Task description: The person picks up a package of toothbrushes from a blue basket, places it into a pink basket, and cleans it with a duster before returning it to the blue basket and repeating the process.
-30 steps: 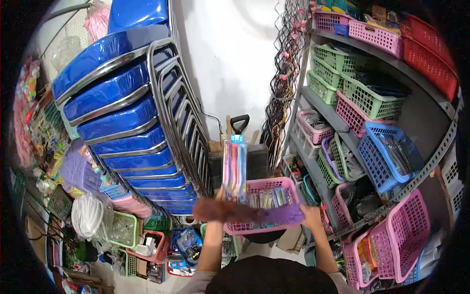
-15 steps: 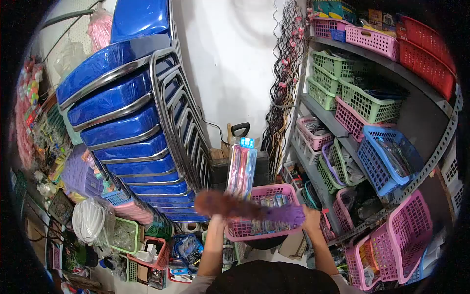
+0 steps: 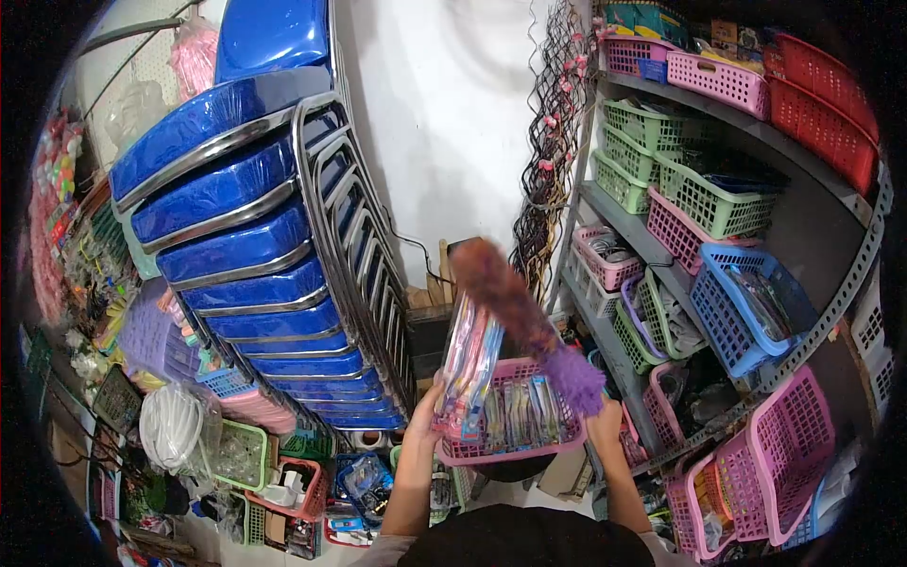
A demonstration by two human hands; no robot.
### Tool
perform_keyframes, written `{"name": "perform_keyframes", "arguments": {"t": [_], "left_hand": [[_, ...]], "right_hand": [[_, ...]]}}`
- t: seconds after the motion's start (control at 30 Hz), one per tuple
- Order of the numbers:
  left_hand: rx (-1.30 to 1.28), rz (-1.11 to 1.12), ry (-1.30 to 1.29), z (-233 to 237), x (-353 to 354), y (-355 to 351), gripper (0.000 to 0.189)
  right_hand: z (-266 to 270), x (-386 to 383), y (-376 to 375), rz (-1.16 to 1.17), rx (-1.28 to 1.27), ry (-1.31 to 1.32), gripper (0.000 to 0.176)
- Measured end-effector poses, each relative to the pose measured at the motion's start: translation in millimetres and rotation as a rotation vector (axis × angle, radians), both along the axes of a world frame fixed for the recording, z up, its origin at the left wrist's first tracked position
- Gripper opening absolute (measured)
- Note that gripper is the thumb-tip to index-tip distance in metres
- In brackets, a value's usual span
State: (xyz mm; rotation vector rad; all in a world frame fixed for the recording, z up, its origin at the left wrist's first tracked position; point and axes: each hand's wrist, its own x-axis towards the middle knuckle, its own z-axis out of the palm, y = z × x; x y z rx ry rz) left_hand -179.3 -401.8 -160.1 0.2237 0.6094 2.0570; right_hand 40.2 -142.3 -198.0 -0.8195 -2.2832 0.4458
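My right hand (image 3: 606,424) is closed around the lower end of a fluffy duster (image 3: 515,307), whose head is purple near the hand and brown-orange toward the tip. The duster slants up and left, blurred by motion, over the packs and basket. My left hand (image 3: 430,413) grips a bundle of long pink and blue items in clear packs (image 3: 469,364), possibly toothbrushes; they stand tilted at the basket's left side. Below the duster, the pink basket (image 3: 512,455) holds several small clear packets (image 3: 520,414) in rows. What supports the basket is mostly hidden.
A tall stack of blue padded chairs (image 3: 255,246) rises at left. Shelving (image 3: 652,250) at right carries green, pink, red and blue baskets. More pink baskets (image 3: 789,454) stand low at right. Several goods-filled baskets, one with an orange rim (image 3: 310,501), crowd the floor at left.
The duster has swung from lying across the basket to pointing up and left. The packs lean more to the right at the top, and the basket's small packets are now uncovered.
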Motion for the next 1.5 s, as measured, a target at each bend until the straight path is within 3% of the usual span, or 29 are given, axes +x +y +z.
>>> {"name": "perform_keyframes", "arguments": {"t": [0.1, 0.17, 0.2, 0.27, 0.3, 0.33, 0.37, 0.4, 0.47, 0.5, 0.53, 0.6, 0.67, 0.7, 0.73, 0.77, 0.8, 0.87, 0.9, 0.97, 1.0, 1.07, 1.1, 1.13, 1.2, 1.27, 1.33, 1.37, 1.5], "left_hand": [[-0.100, 0.130, -0.028, 4, 6, 5, 0.040], [0.100, -0.033, -0.206, -5, 3, 5, 0.040], [0.163, 0.064, -0.151, -14, -2, 3, 0.039], [0.048, -0.046, -0.140, -16, -7, -4, 0.038], [-0.196, 0.334, -0.059, 1, 9, 3, 0.036], [-0.152, 0.094, -0.026, 4, 2, -8, 0.035], [-0.150, 0.044, -0.006, 3, 2, -10, 0.037], [-0.148, -0.006, 0.015, 2, 3, -12, 0.039], [-0.082, -0.020, -0.018, 5, 5, -11, 0.042], [-0.015, -0.036, -0.053, 11, 7, -9, 0.045], [-0.015, -0.038, -0.053, 16, 13, -5, 0.045], [0.016, 0.121, -0.190, 78, 45, 3, 0.049], [0.008, 0.147, -0.037, 19, 16, 4, 0.052], [0.140, 0.066, 0.018, -38, -9, 1, 0.052], [0.270, -0.016, 0.072, -67, -21, -1, 0.053], [0.043, 0.011, 0.032, 0, 7, -8, 0.053], [0.198, -0.125, -0.006, 2, 7, -6, 0.046], [0.045, -0.011, 0.041, 29, 24, -7, 0.052], [0.046, -0.014, 0.041, 16, 18, -5, 0.052], [0.028, 0.125, -0.098, -20, 2, 1, 0.062], [0.104, 0.081, -0.313, -1, 9, 1, 0.066], [0.352, -0.311, 0.063, 10, 5, -1, 0.070], [0.325, -0.348, -0.061, 14, 3, 1, 0.070], [-0.003, 0.076, -0.243, 14, 15, 8, 0.065], [0.085, -0.071, -0.080, -85, -29, -5, 0.054], [-0.043, -0.086, -0.005, -46, -10, -2, 0.043], [-0.087, 0.091, 0.091, -20, 7, 5, 0.040], [-0.094, 0.129, 0.015, -1, 19, 3, 0.043], [-0.039, 0.154, 0.055, -19, 8, 3, 0.043]], "right_hand": [[-2, 2, 4, 0.149, -0.107, 0.136, 0.033], [-3, 10, 5, 0.356, 0.286, -0.204, 0.033], [7, 10, -1, 0.356, 0.286, -0.205, 0.033], [25, 8, -15, 0.309, 0.255, -0.120, 0.017], [26, 4, -17, 0.309, 0.254, -0.119, 0.017], [26, 0, -19, 0.156, 0.126, -0.060, 0.023], [25, -3, -19, 0.004, -0.002, -0.001, 0.030], [21, -4, -19, 0.004, -0.002, 0.001, 0.030], [16, -4, -19, 0.064, 0.066, 0.137, 0.028], [15, -3, -20, 0.063, 0.066, 0.138, 0.028], [15, -1, -22, 0.205, 0.115, 0.054, 0.026], [18, 2, -26, 0.350, 0.164, -0.030, 0.025], [20, 2, -29, 0.349, 0.230, -0.132, 0.026], [20, 1, -30, 0.350, 0.231, -0.129, 0.026], [18, -1, -30, 0.227, 0.168, -0.079, 0.025], [17, -2, -31, 0.105, 0.105, -0.030, 0.025], [18, -3, -33, 0.105, 0.103, -0.030, 0.025], [20, -4, -34, 0.050, -0.044, 0.039, 0.026], [17, -2, -33, 0.047, -0.043, 0.039, 0.026], [9, 4, -30, 0.260, 0.061, -0.107, 0.027], [10, 5, -31, 0.260, 0.063, -0.106, 0.027], [14, 10, -35, 0.382, 0.179, -0.229, 0.027], [11, 10, -35, 0.381, 0.177, -0.230, 0.027], [6, 10, -34, 0.319, 0.148, -0.190, 0.028], [0, 8, -33, 0.254, 0.117, -0.151, 0.029], [-4, 4, -34, -0.008, -0.026, 0.060, 0.025], [-11, 8, -30, -0.016, -0.081, 0.094, 0.023], [-15, 11, -28, -0.026, -0.136, 0.127, 0.023], [-19, 24, -32, 0.139, -0.121, 0.238, 0.021]]}}
